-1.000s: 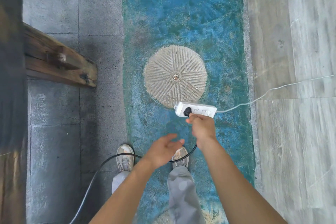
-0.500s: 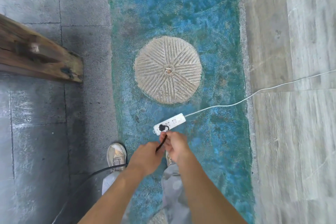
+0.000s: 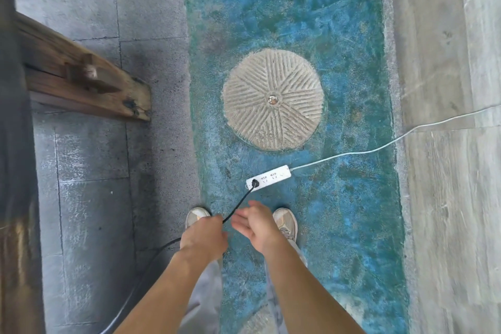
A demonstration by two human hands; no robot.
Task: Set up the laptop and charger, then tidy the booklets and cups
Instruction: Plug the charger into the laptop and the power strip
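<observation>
A white power strip (image 3: 269,177) lies on the blue floor strip, just ahead of my feet. A black charger plug (image 3: 254,183) sits in its left-end socket. The black charger cable (image 3: 238,205) runs from the plug back into my left hand (image 3: 204,236), which is closed around it, then trails down and left along the floor. My right hand (image 3: 256,224) hovers beside the left one, fingers spread, holding nothing. No laptop, booklets or cups are in view.
The strip's white cord (image 3: 379,146) runs off to the right over pale floor boards. A round carved stone disc (image 3: 273,99) is set in the blue floor ahead. A wooden beam (image 3: 81,76) juts in at the left over grey tiles.
The power strip was held up in my right hand; it now lies on the floor. My right hand has let go and opened. My left hand has closed on the black cable.
</observation>
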